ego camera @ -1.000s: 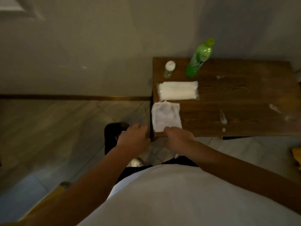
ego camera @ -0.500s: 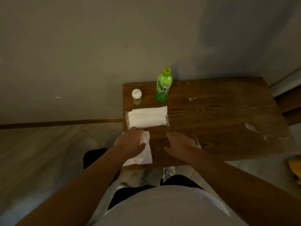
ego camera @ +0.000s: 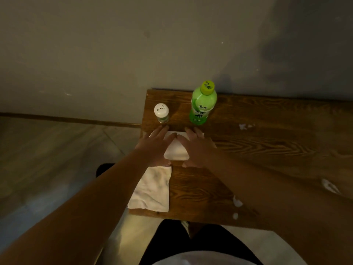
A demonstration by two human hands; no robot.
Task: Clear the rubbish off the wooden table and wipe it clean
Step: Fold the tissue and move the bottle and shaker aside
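**Inspector:** Your left hand (ego camera: 156, 145) and right hand (ego camera: 197, 148) both lie flat, fingers spread, on the packet of tissues (ego camera: 176, 150) at the left end of the wooden table (ego camera: 267, 150). Neither is closed round it; I cannot tell whether any finger has caught an edge.

**Operator:** How far along do you put me?

**Inspector:** Barely begun, in my judgement. White scraps lie at three o'clock of the packet (ego camera: 244, 126), near the right edge (ego camera: 330, 186) and at five o'clock by your right forearm (ego camera: 236, 202). The white cloth (ego camera: 152, 190) lies at six o'clock of your left hand, overhanging the table's edge, not in use. The green bottle (ego camera: 202, 104) and shaker (ego camera: 161, 112) stand at twelve o'clock, just beyond your fingertips.

**Operator:** And against half a second ago?

**Inspector:** Then your left hand rested on the cloth and your right on bare wood. Both have since gone forward onto the packet. The rubbish has not shifted.
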